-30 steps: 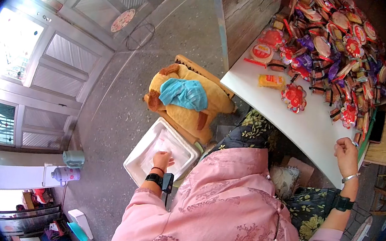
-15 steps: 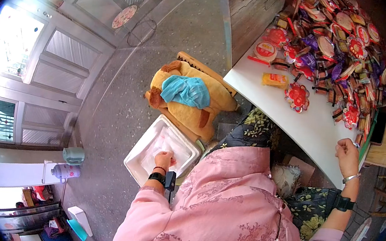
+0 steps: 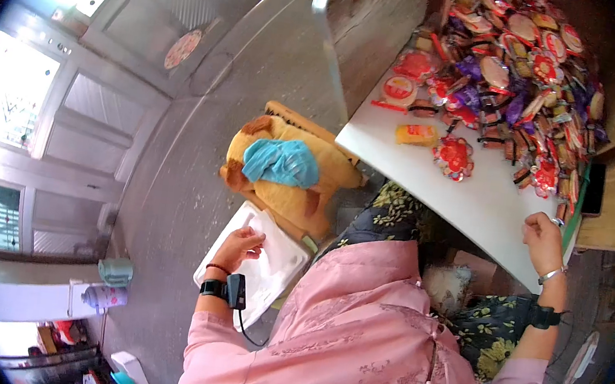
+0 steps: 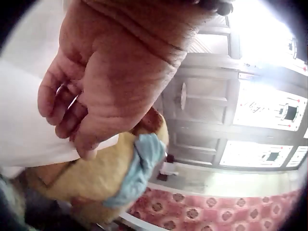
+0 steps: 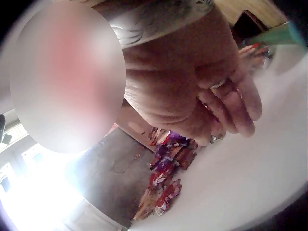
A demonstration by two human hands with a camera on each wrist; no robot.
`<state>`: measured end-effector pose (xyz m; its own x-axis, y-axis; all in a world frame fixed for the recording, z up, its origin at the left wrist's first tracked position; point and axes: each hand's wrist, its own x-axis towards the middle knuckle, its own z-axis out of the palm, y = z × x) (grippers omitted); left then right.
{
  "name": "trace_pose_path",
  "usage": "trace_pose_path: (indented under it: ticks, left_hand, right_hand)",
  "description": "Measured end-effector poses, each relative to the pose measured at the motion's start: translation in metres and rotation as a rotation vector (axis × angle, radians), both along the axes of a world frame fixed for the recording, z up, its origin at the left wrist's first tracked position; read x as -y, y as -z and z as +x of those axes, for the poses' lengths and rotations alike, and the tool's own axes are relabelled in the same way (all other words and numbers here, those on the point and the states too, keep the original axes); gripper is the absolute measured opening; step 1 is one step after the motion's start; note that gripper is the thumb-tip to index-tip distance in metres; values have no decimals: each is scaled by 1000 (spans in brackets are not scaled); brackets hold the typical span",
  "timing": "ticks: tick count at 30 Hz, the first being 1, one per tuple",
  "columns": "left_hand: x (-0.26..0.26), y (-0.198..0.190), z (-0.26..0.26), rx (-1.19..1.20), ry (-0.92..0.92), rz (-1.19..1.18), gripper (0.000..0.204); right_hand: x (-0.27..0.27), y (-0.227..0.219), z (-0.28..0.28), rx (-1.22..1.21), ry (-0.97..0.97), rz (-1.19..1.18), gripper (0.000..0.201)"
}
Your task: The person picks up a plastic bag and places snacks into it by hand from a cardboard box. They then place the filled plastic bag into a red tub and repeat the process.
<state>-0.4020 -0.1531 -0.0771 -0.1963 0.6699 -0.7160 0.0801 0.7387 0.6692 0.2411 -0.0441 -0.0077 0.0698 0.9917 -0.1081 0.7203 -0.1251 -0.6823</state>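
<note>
My left hand (image 3: 241, 244) grips the near rim of a white foam box (image 3: 272, 268) on the floor, and the box stands tilted up. In the left wrist view the fingers (image 4: 62, 103) curl round the white edge (image 4: 24, 130). Just beyond lies a yellow plush toy (image 3: 289, 190) with a blue cloth (image 3: 281, 161) on it. My right hand (image 3: 541, 235) rests as a loose fist on the near edge of the white table (image 3: 473, 203), with nothing seen in it. In the right wrist view its curled fingers (image 5: 231, 106) sit on the tabletop (image 5: 250, 183).
A big heap of wrapped snacks (image 3: 518, 72) covers the far part of the table, with several loose packets nearer. A dark phone (image 3: 593, 190) lies at the right. A flask (image 3: 104, 296) and green cup (image 3: 115, 271) stand on the floor at left, by panelled doors.
My left hand came out of the inside of the white box and took its rim; the box has tipped up from lying flat. The right hand stayed on the table edge.
</note>
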Motion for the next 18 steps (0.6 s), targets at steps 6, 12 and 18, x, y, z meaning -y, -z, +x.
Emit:
trace_pose_path:
  ticks: [6, 12, 18]
  left_hand:
    - [-82, -49, 94, 450, 211, 249, 28]
    - [-140, -104, 253, 772, 574, 393, 38]
    - [-157, -123, 372, 805, 808, 438, 22]
  right_hand:
    - [2, -16, -10, -153, 0, -80, 14]
    - [4, -38, -17, -390, -10, -190, 19]
    - [16, -66, -4, -881, -52, -208, 29]
